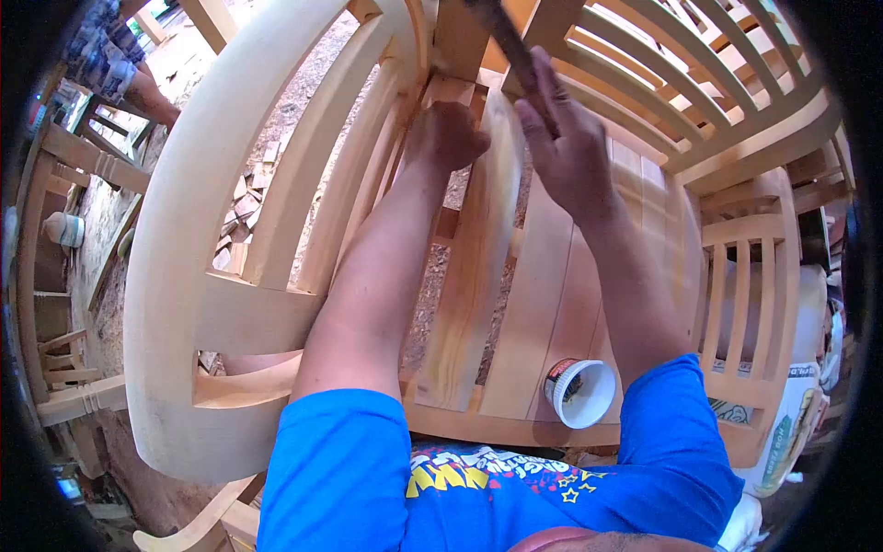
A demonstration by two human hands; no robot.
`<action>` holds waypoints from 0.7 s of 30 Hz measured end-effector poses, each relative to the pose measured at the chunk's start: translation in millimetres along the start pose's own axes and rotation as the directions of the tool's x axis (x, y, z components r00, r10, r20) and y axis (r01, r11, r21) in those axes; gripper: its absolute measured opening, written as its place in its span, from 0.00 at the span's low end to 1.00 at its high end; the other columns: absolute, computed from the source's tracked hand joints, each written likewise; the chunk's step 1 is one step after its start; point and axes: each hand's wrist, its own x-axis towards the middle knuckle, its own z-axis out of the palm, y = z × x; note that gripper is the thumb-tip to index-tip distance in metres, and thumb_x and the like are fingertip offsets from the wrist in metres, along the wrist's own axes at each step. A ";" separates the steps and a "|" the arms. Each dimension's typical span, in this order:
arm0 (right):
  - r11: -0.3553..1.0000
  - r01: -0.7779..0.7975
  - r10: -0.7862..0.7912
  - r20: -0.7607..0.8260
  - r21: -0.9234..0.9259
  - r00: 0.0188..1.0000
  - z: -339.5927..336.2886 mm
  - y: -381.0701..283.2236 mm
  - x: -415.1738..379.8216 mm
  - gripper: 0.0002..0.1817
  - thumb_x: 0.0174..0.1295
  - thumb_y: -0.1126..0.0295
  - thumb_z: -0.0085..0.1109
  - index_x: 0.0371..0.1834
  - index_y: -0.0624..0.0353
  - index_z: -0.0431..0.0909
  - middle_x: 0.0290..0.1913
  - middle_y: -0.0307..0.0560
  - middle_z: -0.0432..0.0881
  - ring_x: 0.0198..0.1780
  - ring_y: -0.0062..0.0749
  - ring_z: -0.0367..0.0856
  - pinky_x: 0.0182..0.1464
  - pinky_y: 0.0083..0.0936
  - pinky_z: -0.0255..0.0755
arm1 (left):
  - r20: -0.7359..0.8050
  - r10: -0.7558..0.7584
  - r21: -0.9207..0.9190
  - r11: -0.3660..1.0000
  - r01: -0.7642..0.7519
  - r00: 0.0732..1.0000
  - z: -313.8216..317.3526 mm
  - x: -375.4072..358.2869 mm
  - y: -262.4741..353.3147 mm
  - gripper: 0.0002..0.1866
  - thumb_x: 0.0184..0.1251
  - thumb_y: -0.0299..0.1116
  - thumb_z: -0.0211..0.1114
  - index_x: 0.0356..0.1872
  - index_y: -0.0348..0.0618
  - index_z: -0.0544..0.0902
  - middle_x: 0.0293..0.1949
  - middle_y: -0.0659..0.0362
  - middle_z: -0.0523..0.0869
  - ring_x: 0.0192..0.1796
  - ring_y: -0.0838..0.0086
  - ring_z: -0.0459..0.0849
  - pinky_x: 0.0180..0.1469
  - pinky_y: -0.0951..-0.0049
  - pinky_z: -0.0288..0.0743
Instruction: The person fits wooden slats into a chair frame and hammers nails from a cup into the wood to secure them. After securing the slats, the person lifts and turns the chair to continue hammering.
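My left hand (449, 136) is closed at the far inner corner of a pale wooden bench, low beside a loose-looking seat slat (469, 304). What its fingers pinch, if anything, is hidden. My right hand (572, 156) grips a dark-handled hammer (508, 41), raised above the seat to the right of my left hand. The hammer's far end runs out of the top of the view. Beneath both arms lie the seat boards (566, 304), with gaps on either side of the slat. A white plastic tub (589, 405) with small dark bits inside stands at the seat's front edge.
A curved slatted armrest (175, 248) rises close on my left, and the slatted backrest (736, 152) on my right. Another slatted end (745, 304) stands at the far right near printed sacks (789, 428). Wood offcuts (244, 207) litter the ground. A person (110, 64) is at upper left.
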 end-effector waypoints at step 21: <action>0.982 -0.191 0.186 0.235 -0.003 0.954 25.9 45.2 -4.0 0.32 0.76 0.69 0.60 0.82 0.37 0.66 0.44 0.72 0.87 0.50 0.65 0.90 0.52 0.53 0.83 | 0.013 0.064 0.084 0.994 -0.064 0.998 12.2 20.5 -11.1 0.23 0.56 0.49 0.69 0.40 0.38 0.92 0.45 0.39 0.91 0.52 0.46 0.91 0.58 0.46 0.84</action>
